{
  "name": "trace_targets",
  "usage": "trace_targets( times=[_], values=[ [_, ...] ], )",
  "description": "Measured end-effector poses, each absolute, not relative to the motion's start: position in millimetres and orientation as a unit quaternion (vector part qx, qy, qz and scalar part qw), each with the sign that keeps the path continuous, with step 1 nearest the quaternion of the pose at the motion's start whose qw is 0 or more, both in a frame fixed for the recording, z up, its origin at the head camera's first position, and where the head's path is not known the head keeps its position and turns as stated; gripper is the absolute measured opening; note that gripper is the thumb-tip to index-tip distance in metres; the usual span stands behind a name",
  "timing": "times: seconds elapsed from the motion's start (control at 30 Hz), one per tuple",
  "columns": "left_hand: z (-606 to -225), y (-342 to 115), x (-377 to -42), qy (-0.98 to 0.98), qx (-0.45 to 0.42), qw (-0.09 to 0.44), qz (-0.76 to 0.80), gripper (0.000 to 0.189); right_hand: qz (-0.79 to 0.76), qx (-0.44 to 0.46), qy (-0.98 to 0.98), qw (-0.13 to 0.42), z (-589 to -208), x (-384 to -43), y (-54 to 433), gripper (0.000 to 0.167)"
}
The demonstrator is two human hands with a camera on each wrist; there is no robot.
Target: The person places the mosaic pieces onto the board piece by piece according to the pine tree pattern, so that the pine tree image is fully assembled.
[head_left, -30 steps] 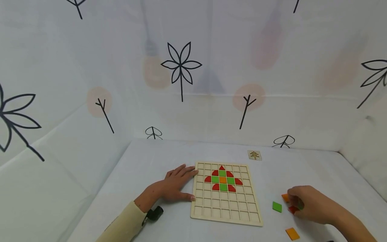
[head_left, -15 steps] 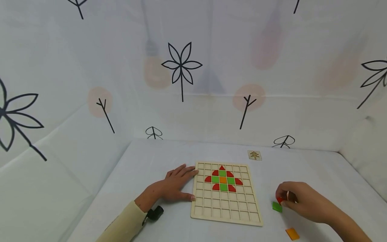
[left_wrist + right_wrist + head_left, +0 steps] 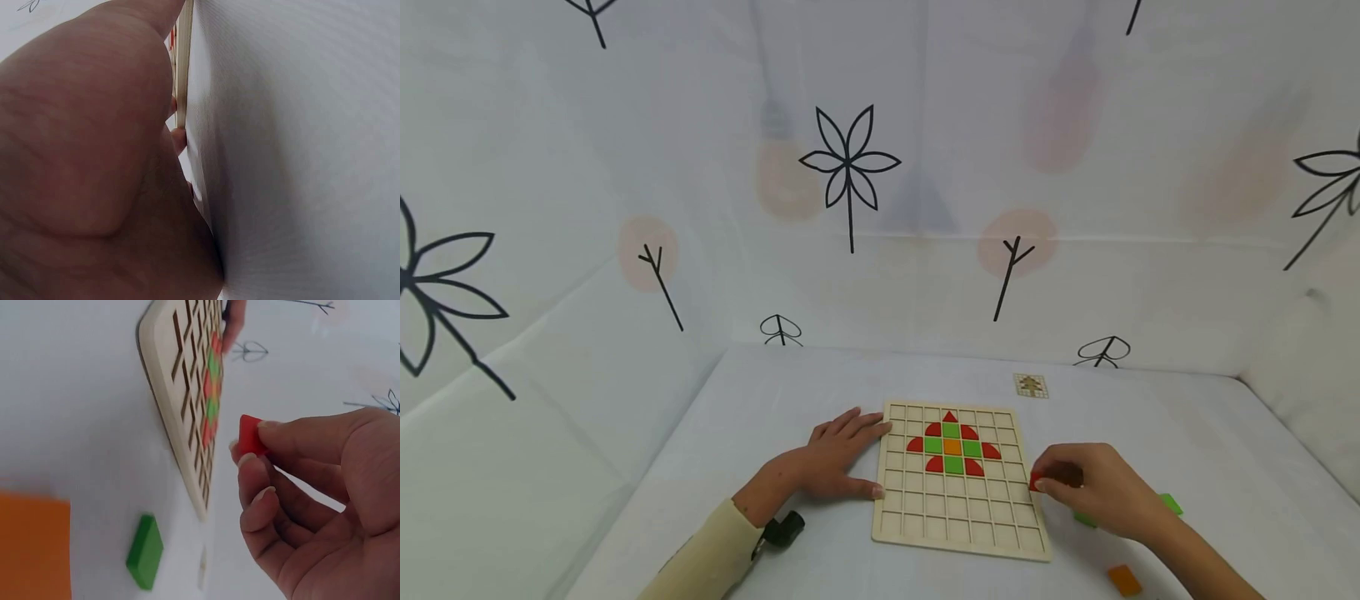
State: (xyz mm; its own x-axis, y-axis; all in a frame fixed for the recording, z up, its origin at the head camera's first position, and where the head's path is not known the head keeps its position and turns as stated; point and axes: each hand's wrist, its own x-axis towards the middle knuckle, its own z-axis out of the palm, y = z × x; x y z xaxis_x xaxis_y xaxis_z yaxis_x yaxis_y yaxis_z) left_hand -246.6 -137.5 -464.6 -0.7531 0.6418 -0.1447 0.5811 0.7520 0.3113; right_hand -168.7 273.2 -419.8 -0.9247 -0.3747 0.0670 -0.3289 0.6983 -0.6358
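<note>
Head view: board [image 3: 925,506] on the white table [image 3: 827,554], set pieces [image 3: 952,447] in its far half. Left hand [image 3: 835,463] at the board's left edge, fingers spread, thumb and fingertips touching the rim. Right hand [image 3: 1108,490] just beside the board's right edge, pinching a red piece [image 3: 1034,482] there; can't tell from this side if piece and board touch. Main risk, I'd say: the piece goes down turned wrong or straddling the grid, because the fingers hide most of its shape. Low knuckles could also bump the set pieces if the hand crosses the board. Green pieces [image 3: 1170,503] and an orange piece [image 3: 1124,580] lie right of the board, near the right forearm, so a dragging arm might shove them. Card [image 3: 1031,385] sits beyond the board's far right corner, probably out of harm's way. Left wrist view: mostly palm, board only a thin strip near the fingertips; finger pressure, can't tell. If the touch is light, a bump from the right could skid the board; too much push could turn it. Right wrist view: thumb and fingertips pinch the red piece, other fingers curled below; piece looks raised off the board. Grip area is small, so catching a grid ridge might twist or drop it. One green and one orange piece lie beside the board, blurred.
</note>
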Motion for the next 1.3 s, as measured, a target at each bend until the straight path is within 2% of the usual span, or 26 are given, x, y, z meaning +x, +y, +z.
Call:
trace_targets(
  times=[0.13, 0.37, 0.63, 1.07, 1.3],
  values=[
    [-463.4, -137.9, -245.4, 0.926, 0.332, 0.124, 0.128, 0.099, -0.341, -0.197, 0.919, 0.026, -424.7, -173.3, 259.1, 0.012],
    [-462.2, -137.5, -245.1, 0.927, 0.331, 0.125, 0.126, 0.099, -0.357, -0.205, 0.91, 0.044, -434.6, -181.5, 245.7, 0.007],
    [-461.8, -137.8, -244.9, 0.927, 0.329, 0.126, 0.129, 0.099, -0.339, -0.21, 0.916, 0.049, -440.9, -191.0, 234.2, 0.01],
    [-463.9, -138.5, -246.7, 0.928, 0.329, 0.122, 0.124, 0.1, -0.338, -0.199, 0.918, 0.049, -446.4, -188.7, 232.2, 0.011],
    [-464.2, -137.7, -245.9, 0.928, 0.33, 0.12, 0.125, 0.1, -0.316, -0.178, 0.931, 0.034, -437.4, -187.9, 244.3, 0.01]
  ],
)
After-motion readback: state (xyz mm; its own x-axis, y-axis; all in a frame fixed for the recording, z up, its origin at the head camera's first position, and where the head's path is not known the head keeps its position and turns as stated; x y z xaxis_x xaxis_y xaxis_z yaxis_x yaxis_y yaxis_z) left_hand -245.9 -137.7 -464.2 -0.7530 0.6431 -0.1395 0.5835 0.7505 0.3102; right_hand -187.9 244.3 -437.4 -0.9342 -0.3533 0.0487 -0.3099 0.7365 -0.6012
